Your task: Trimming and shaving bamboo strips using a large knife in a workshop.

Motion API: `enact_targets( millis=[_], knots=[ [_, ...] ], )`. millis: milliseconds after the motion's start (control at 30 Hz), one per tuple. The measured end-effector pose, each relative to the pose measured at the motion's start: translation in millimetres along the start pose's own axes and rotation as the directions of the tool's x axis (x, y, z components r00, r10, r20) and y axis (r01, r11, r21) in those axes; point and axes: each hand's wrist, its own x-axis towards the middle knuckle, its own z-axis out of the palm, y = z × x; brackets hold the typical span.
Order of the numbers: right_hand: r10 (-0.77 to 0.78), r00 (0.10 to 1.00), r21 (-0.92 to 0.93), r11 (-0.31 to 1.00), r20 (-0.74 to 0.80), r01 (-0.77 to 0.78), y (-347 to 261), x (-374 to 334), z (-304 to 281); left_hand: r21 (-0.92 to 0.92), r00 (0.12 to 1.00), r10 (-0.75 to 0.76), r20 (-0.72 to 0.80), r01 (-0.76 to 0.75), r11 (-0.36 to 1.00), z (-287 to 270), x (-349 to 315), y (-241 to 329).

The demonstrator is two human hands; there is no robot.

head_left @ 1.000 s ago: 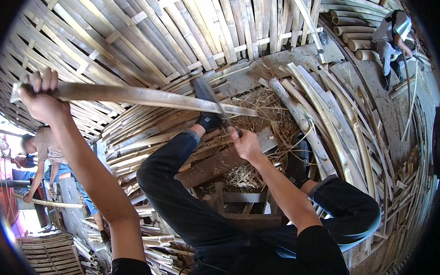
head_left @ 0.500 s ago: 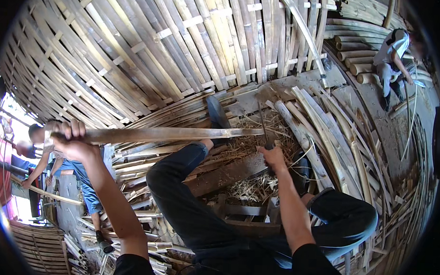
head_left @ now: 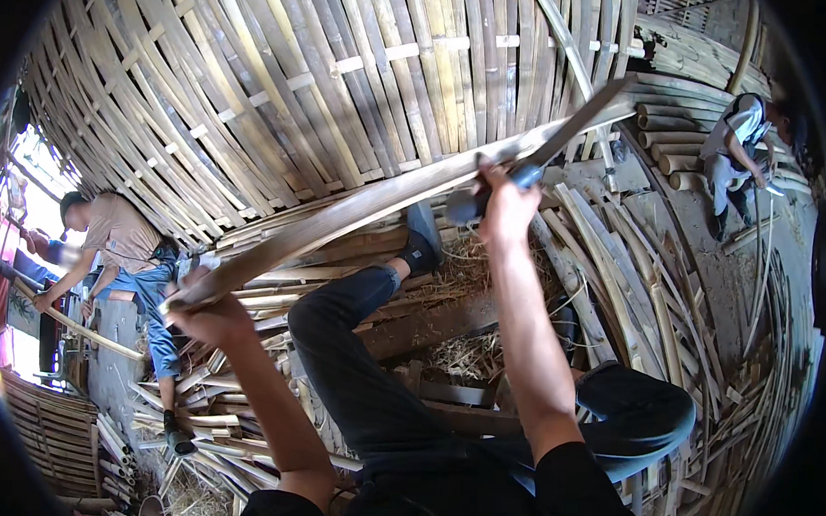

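My left hand [head_left: 209, 313] is closed round the near end of a long split bamboo strip [head_left: 342, 217], which slants up and away to the right. In my right hand [head_left: 510, 210] is the dark handle of a machete [head_left: 581, 125], its blade pointing up to the far right. The blade lies over or close against the strip's far part; whether they touch I cannot tell. Below them, between my bent legs, a wooden block [head_left: 429, 327] lies among bamboo shavings [head_left: 469, 360].
A woven bamboo panel [head_left: 282, 90] spans the far side. Split bamboo strips [head_left: 626, 265] are heaped at the right, with bamboo poles [head_left: 680, 163] behind. One person [head_left: 127, 248] bends over a bamboo length at the left; another person [head_left: 737, 151] sits at the far right.
My right hand has raised the machete from low over the shavings up to the strip's far part. My left hand has lowered toward me, so the strip now slants upward to the right.
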Motion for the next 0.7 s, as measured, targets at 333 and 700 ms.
enact_targets(
  millis=[333,700],
  knots=[
    [-0.468,0.857,-0.356,0.78,0.215,0.515,-156.4,101.3,-21.0,0.581,0.421,-0.903,0.081,0.716,0.386,11.9,-141.3,-53.5],
    [0.054,0.771,-0.343,0.913,0.635,0.219,-121.2,37.2,-23.3,0.462,0.527,-0.53,0.664,0.269,0.845,197.6,-123.2,-133.1]
  ],
)
